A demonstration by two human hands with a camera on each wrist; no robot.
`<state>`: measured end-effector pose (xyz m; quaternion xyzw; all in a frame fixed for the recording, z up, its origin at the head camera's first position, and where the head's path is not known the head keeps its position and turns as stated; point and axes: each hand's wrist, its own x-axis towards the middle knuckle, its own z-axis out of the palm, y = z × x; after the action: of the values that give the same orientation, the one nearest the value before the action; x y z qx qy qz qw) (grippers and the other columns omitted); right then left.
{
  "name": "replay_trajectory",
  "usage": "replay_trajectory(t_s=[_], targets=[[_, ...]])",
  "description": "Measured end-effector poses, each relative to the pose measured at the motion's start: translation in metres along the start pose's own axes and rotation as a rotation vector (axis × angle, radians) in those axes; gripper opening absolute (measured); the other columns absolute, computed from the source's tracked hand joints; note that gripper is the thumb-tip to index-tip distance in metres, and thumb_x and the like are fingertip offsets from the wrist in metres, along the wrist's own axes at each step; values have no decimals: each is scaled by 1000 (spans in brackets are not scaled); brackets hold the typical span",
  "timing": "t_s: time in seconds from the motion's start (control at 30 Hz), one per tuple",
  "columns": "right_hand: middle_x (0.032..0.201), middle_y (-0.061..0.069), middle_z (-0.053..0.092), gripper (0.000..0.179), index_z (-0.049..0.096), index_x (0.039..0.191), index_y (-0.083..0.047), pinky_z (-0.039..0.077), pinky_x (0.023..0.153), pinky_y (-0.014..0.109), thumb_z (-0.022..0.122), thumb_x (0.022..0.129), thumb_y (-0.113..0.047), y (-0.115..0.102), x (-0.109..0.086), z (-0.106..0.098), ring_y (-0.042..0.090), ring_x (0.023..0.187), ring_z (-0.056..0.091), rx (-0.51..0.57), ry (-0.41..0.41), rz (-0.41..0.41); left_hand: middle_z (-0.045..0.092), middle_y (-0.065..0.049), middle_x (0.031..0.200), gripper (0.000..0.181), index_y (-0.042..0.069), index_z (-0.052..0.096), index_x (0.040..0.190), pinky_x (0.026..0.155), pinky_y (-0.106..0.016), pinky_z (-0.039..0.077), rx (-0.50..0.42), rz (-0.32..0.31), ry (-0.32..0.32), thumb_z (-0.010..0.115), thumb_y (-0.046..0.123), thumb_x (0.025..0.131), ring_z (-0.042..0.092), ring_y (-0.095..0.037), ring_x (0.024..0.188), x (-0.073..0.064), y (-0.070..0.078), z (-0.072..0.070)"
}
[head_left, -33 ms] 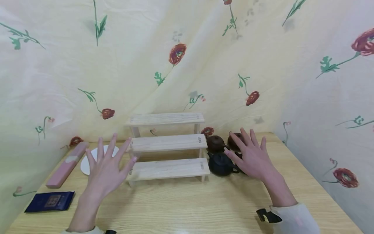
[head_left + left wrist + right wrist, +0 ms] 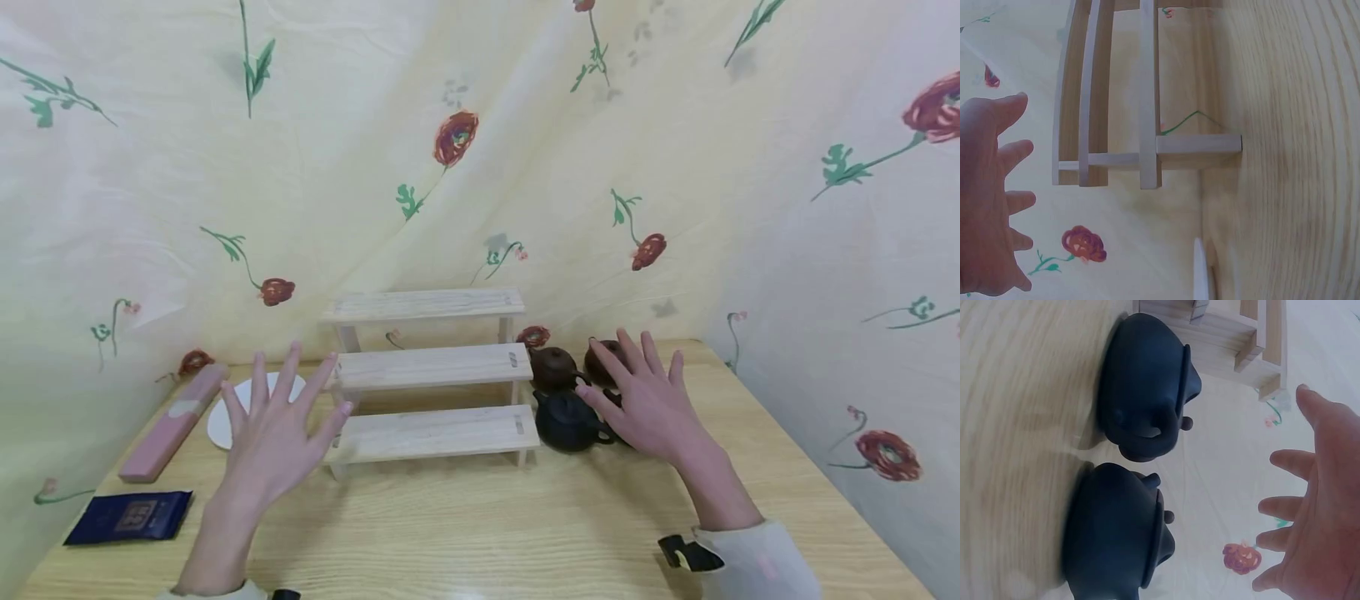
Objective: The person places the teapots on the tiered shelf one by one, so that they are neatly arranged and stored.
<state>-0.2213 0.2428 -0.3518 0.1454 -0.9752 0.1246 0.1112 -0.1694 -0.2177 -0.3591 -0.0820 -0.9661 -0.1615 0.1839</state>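
My left hand (image 2: 273, 446) hovers with fingers spread in front of a white plate (image 2: 219, 425), covering part of it. A pale three-tier wooden stand (image 2: 431, 367) sits between my hands, its tiers bare. My right hand (image 2: 648, 402), fingers also spread, is raised over a group of teapots and holds nothing. A black teapot (image 2: 566, 422) stands beside the stand's lowest tier, with a dark brown teapot (image 2: 552, 370) behind it. Another brown teapot (image 2: 600, 367) is partly hidden by my right fingers. The right wrist view shows a second black teapot (image 2: 1113, 531) close by.
At the left of the wooden table (image 2: 450, 533) lies a long pink box (image 2: 167, 437) with a pale band. Nearer the front is a dark blue packet (image 2: 131, 517). Flower-printed cloth (image 2: 360, 150) hangs behind the table and along both sides.
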Motion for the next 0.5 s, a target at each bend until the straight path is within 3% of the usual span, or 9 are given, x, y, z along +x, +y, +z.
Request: replay_trajectory(t_s=[0.13,0.2,0.27,0.4,0.5], targets=[[171,31,21,76,36,165,-15,2,114,86,54,106,-59,-1,1,-1,58,158,9,11,18,-9,13,-22,176,73,29,28,169,109,-89,-8,-72,-22,-9,51,59,106,0,-63,157,2,2,-1],[169,32,26,74,40,163,-12,8,116,84,58,105,-55,-1,0,-2,59,156,15,30,52,-21,13,-22,176,77,27,24,170,111,-90,0,-166,-41,-17,55,56,106,7,-62,156,4,2,0],[164,33,35,70,46,159,-8,22,114,81,64,104,-48,1,-3,-3,60,151,29,64,121,-36,13,-22,176,81,24,18,171,113,-87,10,-295,-67,-29,58,52,106,13,-61,156,7,1,2],[144,32,58,56,60,146,-2,51,94,67,75,100,-30,5,-9,-1,52,123,61,175,251,-54,18,-20,175,85,21,11,172,114,-80,27,-594,-117,-36,62,43,107,25,-56,155,20,-6,4],[122,25,73,46,68,136,1,59,73,44,78,98,-22,10,-14,2,35,93,73,261,266,-31,18,-17,176,86,27,7,172,115,-78,30,-791,-160,-44,62,41,107,28,-54,155,36,-13,2]])
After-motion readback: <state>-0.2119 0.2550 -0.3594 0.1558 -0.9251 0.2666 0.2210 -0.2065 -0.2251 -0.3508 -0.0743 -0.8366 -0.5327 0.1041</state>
